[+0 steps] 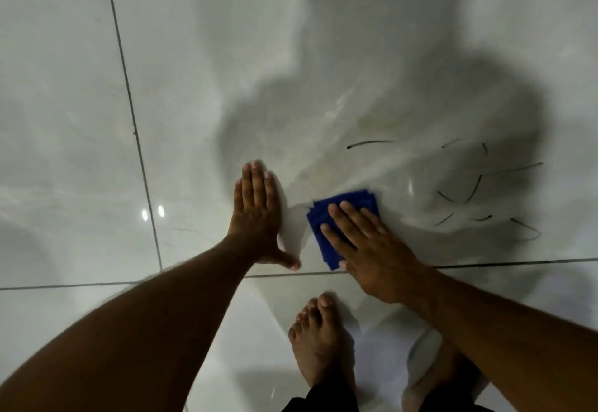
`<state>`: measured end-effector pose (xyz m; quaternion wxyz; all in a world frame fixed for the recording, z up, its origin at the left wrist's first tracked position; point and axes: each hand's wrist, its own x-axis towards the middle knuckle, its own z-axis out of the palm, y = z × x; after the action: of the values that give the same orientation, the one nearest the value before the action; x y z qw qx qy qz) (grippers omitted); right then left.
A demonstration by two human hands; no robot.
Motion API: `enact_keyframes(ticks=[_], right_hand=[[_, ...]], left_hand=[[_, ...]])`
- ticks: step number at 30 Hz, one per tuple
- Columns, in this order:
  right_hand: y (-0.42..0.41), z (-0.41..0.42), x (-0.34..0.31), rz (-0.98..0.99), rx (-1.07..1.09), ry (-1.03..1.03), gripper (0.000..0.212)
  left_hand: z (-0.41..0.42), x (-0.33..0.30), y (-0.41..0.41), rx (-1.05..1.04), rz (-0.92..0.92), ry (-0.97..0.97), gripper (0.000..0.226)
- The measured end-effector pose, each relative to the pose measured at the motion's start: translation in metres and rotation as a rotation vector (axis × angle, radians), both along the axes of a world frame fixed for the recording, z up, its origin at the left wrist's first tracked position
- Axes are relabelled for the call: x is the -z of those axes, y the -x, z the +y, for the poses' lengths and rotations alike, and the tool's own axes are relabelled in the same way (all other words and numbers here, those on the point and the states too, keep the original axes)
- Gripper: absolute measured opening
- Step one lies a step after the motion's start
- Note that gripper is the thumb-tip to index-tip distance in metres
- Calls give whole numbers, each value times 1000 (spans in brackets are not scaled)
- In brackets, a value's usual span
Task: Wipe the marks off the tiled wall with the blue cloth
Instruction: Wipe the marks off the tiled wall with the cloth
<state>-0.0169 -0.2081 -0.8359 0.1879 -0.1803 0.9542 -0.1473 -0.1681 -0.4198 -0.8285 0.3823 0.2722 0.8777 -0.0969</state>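
Observation:
A folded blue cloth (326,217) lies flat against the glossy white tiled wall (194,87). My right hand (365,249) presses on the cloth with the fingers spread flat over it. My left hand (259,214) rests open and flat on the tile just left of the cloth, holding nothing. Thin black marks (469,185) curve and streak across the tile to the right of the cloth, with one long stroke (369,143) above it. The cloth is apart from those marks.
Dark grout lines (136,139) divide the large tiles, and a horizontal joint (517,262) runs just under my hands. My bare feet (320,337) stand on the white floor below. My shadow falls over the marked area.

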Motion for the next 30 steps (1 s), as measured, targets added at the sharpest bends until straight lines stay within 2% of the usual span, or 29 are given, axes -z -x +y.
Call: enact_keyframes(ticks=[2, 6, 8, 13, 15, 17, 21, 24, 26, 28, 30], right_hand=[[40, 10, 4, 41, 20, -29, 79], [139, 5, 15, 84, 308, -59, 77], [126, -4, 16, 80, 366, -40, 80], [2, -3, 5, 26, 151, -36, 97], [1, 7, 9, 52, 122, -34, 95], [33, 12, 11, 95, 129, -48, 91], [114, 17, 22, 145, 397, -84, 84], [81, -1, 20, 92, 619, -48, 84], [17, -15, 10, 29, 565, -32, 90], [-28, -5, 2, -4, 373, -37, 95], [-10, 18, 6, 15, 277, -51, 93]], left_hand=[[0, 0, 0, -6, -7, 6, 183], [3, -1, 1, -2, -19, 33, 184], [6, -6, 2, 11, -8, 61, 184], [23, -11, 0, -20, -25, 22, 184], [30, -9, 1, -26, -42, 24, 185], [32, -6, 3, -39, -39, 33, 187], [31, -4, 4, -25, -41, 43, 189], [40, -8, 1, -23, -23, 97, 186], [48, -14, -2, -24, -11, 121, 183], [57, -16, -4, 6, 3, 110, 180], [63, -18, -2, 17, 7, 108, 179]])
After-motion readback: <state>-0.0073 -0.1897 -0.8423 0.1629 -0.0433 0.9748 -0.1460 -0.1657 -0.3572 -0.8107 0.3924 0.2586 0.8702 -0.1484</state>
